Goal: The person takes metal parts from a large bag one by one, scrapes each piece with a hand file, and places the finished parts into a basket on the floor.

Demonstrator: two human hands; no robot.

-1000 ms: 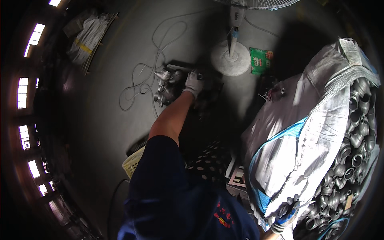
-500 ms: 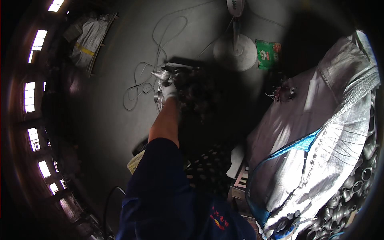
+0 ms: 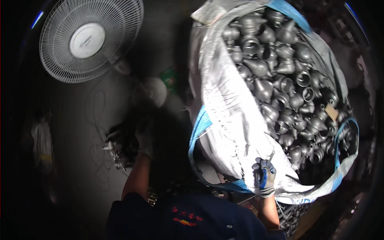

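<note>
My right hand [image 3: 267, 178], in a grey and blue work glove with dark fingertips, is held over the white side of a big woven sack [image 3: 228, 116]. Its fingers are curled; a thin dark tip shows by them, too small to name. Grey metal pipe fittings [image 3: 286, 84], some with cone-shaped ends and some with round openings, fill the sack. My left hand [image 3: 145, 140], gloved as well, is in deep shadow beside a heap of metal fittings [image 3: 116, 152] on the floor. The dark hides its fingers.
A large white standing fan [image 3: 88, 40] rises at the upper left, with its round base [image 3: 156, 92] behind. Near the base lies a green flat piece [image 3: 169, 79]. Blue straps [image 3: 201, 124] loop from the sack. A pale bundle [image 3: 42, 140] lies far left.
The view has swung right, bringing the fan head and the sack's open top into sight. My right hand has come into view. My left hand stays near the floor heap, now in shadow.
</note>
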